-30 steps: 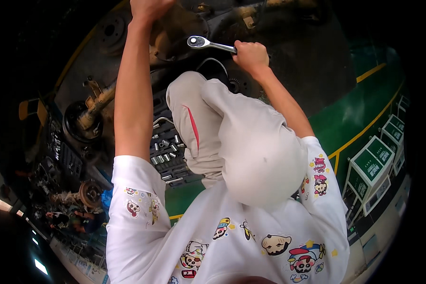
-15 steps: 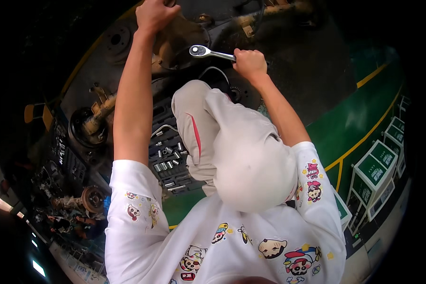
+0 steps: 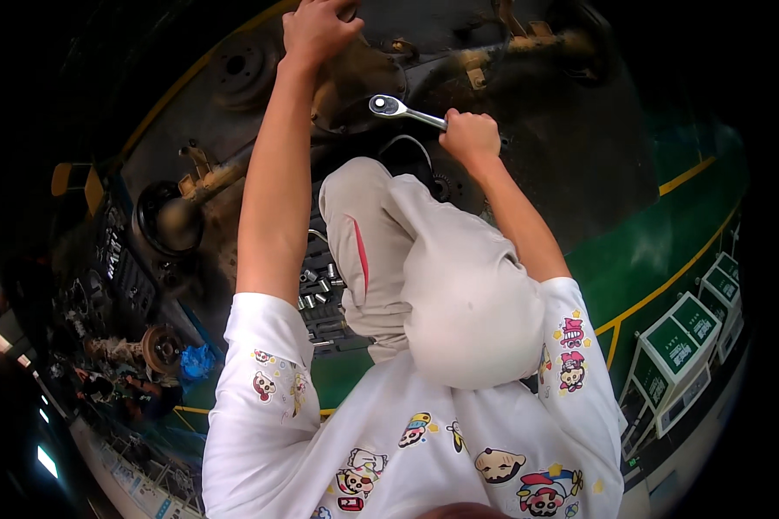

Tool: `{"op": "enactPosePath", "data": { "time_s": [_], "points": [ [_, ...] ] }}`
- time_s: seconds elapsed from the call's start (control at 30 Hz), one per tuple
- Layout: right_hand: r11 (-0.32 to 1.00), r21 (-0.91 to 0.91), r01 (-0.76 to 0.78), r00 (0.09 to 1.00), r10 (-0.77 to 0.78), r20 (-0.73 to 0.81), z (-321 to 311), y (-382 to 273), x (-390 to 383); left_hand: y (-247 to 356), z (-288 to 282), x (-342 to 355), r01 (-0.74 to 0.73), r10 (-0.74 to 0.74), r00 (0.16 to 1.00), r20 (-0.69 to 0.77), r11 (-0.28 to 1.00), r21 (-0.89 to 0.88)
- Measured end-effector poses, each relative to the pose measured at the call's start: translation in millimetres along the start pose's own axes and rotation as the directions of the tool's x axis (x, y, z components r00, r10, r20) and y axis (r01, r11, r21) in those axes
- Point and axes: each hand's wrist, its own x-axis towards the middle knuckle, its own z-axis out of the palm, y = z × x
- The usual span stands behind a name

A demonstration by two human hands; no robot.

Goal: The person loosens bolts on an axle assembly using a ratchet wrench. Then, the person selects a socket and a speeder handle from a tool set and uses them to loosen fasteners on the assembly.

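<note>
My right hand (image 3: 472, 138) is closed round the handle of a ratchet wrench (image 3: 415, 114). Its round silver head points left and shows a light spot in the middle. With arm stretched out, my left hand (image 3: 320, 30) curls its fingers at the top edge, over a rusty axle housing (image 3: 359, 82). What those fingers hold is too dark to tell. Below the wrench, my bent knee in light trousers (image 3: 355, 190) partly covers an open socket set case (image 3: 325, 324) with several silver sockets (image 3: 312, 298) in it.
A brake drum (image 3: 238, 69) lies at the upper left. Below it stands another axle part (image 3: 208, 182) with a dark hub. A second tool case (image 3: 125, 268) and a blue bag (image 3: 197, 362) are at the left. White-framed green stands (image 3: 679, 346) line the right.
The whole view has shifted, so hands, wrench and axle parts appear farther right. My right hand keeps its grip on the ratchet wrench, and my left hand stays by the axle housing.
</note>
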Motion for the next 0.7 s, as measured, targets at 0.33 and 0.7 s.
{"op": "enactPosePath", "data": {
  "time_s": [0.33, 0.7],
  "points": [
    [0.999, -0.007, 0.032, 0.999, -0.032, -0.004, 12, 5, 0, 3, -7, 3, -0.040, 0.042, 0.997, 0.067, 0.999, -0.030],
    [0.871, 0.491, 0.008, 0.896, -0.225, 0.383, -21, 39, 10, -23, 35, -2, 0.003, -0.005, 1.000, 0.017, 0.997, 0.081]
  ]
}}
